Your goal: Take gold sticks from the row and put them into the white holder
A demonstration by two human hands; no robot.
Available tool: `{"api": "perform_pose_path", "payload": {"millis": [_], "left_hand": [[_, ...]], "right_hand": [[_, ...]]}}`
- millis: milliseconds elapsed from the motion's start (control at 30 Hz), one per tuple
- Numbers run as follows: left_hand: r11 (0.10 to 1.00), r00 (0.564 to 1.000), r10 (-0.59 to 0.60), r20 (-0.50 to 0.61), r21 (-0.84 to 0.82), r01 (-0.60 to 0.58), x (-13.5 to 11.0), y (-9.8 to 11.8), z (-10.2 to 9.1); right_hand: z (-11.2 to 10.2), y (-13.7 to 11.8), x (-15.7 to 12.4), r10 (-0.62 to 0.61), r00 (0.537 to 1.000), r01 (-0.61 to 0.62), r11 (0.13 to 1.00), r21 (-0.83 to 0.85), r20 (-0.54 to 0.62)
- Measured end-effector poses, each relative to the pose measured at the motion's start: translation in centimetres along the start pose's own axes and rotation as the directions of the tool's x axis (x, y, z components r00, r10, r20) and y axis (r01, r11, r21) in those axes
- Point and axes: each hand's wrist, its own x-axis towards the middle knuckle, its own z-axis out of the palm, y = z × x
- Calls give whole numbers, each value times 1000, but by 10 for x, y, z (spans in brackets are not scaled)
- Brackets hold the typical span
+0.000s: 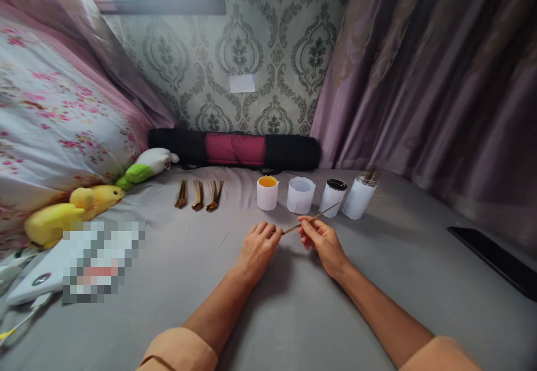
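Between my hands runs a thin brown stick [329,210], slanting up to the right. My right hand [325,242] pinches it partway along, and its far end points toward the white-wrapped containers. The lower left end of the stick meets my left hand [260,248], whose fingers are curled around it. Just beyond stand a white-wrapped cup with an orange inside [267,196], a wider whitish cup [301,197], a white-wrapped can with a dark inside [333,197] and a tilted-looking white-wrapped jar [359,198] with thin brown sticks in it.
Three bundles of thin brown strips [197,197] lie left of the cups on the grey sheet [201,292]. A black phone [495,259] is at the right. Plush toys [98,196] and a white device with a cable [50,273] lie left. A black-and-maroon roll [235,149] borders the wall.
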Motion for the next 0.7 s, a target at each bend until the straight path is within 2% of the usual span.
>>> {"api": "perform_pose_path", "payload": {"millis": [467,567,700], "left_hand": [[997,999,-33,11,-67,33,-1,1,-1],[988,998,-62,-20,-143,58,-2,0,4],[936,982,-165,-86,-328,129,-2,-3,15]], "right_hand": [[-1,6,1,5,1000,-5,999,51,-1],[-1,6,2,11,1000,-10,998,55,-9],[-2,6,2,22,999,-21,998,58,-25]]}}
